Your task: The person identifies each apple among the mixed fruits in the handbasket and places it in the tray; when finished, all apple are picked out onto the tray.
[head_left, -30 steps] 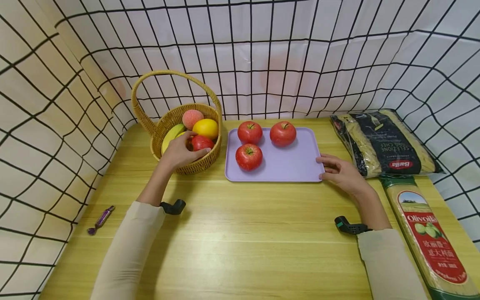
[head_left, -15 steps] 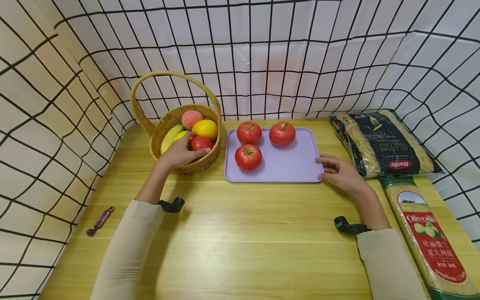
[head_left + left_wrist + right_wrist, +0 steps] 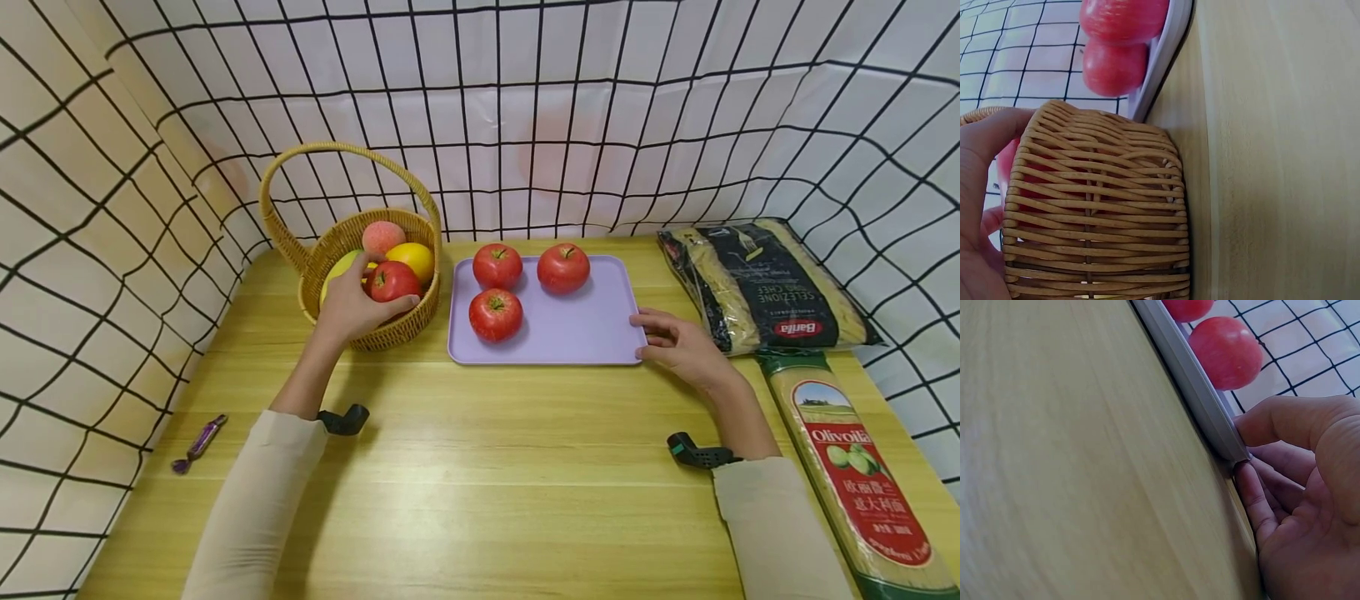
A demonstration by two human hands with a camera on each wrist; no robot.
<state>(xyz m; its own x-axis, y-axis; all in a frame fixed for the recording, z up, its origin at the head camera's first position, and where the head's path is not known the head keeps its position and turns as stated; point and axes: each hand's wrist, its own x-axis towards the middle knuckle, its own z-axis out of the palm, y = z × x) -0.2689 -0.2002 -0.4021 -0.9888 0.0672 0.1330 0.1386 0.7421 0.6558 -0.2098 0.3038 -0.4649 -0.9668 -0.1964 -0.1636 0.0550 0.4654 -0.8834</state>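
My left hand (image 3: 351, 302) reaches into the wicker basket (image 3: 401, 333) and grips a red apple (image 3: 394, 282), thumb on the near side and fingers behind it. In the left wrist view the basket wall (image 3: 1097, 200) hides most of that apple. A yellow lemon (image 3: 414, 260), a pink peach (image 3: 383, 238) and a partly covered yellow-green fruit (image 3: 341, 265) lie around it. At the lilac tray's (image 3: 577, 333) right edge, my right hand (image 3: 686, 350) pinches the rim, thumb and fingers on it in the right wrist view. Red apples (image 3: 497, 315) sit on the tray's left and back.
To the right lie a clear and black pasta bag (image 3: 772, 283) and a long spaghetti pack (image 3: 862, 475). A purple wrapped candy (image 3: 201, 443) lies at the left of the wooden table (image 3: 480, 492). Grid-patterned white cloth (image 3: 555, 108) walls the back and sides.
The apple in my left hand has risen a little and shifted left inside the basket, covering more of the fruit beside it. My right hand stays at the tray's edge.
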